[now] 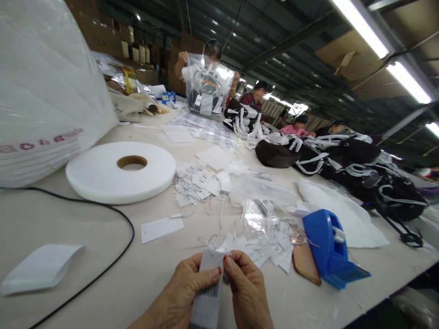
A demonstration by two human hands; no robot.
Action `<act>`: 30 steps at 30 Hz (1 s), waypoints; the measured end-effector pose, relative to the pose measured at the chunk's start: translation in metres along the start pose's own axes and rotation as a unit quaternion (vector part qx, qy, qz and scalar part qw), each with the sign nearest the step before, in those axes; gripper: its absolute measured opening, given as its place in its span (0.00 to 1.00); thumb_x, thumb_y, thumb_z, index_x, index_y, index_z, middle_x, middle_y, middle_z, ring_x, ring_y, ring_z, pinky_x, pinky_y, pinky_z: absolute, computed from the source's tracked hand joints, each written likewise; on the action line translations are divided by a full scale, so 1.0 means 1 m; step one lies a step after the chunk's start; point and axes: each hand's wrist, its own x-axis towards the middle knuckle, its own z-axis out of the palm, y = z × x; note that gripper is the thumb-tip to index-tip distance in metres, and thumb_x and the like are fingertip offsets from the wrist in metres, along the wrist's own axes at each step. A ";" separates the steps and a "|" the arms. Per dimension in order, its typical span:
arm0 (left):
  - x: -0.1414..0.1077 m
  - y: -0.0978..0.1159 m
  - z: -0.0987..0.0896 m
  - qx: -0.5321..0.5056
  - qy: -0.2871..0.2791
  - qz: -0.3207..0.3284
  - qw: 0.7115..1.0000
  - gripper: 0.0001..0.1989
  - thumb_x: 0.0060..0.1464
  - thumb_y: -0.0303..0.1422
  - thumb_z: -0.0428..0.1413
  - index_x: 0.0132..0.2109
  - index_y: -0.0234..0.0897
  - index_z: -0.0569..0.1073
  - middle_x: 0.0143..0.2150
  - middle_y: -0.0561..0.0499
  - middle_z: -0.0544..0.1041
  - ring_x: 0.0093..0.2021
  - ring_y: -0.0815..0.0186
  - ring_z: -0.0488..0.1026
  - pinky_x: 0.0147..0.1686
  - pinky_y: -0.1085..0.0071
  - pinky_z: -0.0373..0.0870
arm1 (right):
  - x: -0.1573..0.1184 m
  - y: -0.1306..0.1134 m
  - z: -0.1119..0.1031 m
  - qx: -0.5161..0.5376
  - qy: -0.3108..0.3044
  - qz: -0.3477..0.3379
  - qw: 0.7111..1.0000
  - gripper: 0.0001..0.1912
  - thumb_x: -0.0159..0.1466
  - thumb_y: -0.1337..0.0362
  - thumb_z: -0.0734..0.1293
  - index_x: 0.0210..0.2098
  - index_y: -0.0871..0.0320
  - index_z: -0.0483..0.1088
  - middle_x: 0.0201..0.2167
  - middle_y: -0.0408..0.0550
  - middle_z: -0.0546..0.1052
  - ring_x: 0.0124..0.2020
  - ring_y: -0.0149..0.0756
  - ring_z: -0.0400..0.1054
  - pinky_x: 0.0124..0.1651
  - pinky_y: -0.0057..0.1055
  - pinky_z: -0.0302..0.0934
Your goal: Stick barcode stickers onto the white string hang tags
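Observation:
Near the bottom centre, my left hand (181, 290) is closed on a white tag (207, 301) with a barcode, thumb across its front. My right hand (247, 285) pinches at the tag's upper right edge, where a bit of clear plastic shows between thumb and finger. A thin string loops from the top of the tag. Beyond my hands lie a pile of white tags with strings (197, 183) and another heap of tags (270, 244). One single tag (162, 229) lies flat to the left.
A white roll (99, 176) and a big plastic bag (44, 91) stand left, with a black cable (126, 246) nearby. At right are a blue tape dispenser (324, 246), a brown phone-like object (306, 264) and black bags (360, 169). Several people are across the table, one holding a clear bag.

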 end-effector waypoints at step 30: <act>-0.011 -0.012 -0.006 -0.142 -0.192 -0.139 0.961 0.11 0.42 0.29 0.65 0.37 0.32 0.76 0.33 0.43 0.80 0.33 0.60 0.77 0.37 0.69 0.68 | 0.010 -0.038 -0.004 0.008 -0.271 0.093 0.958 0.06 0.46 0.69 0.75 0.21 0.60 0.74 0.21 0.43 0.74 0.24 0.29 0.65 0.29 0.26 0.57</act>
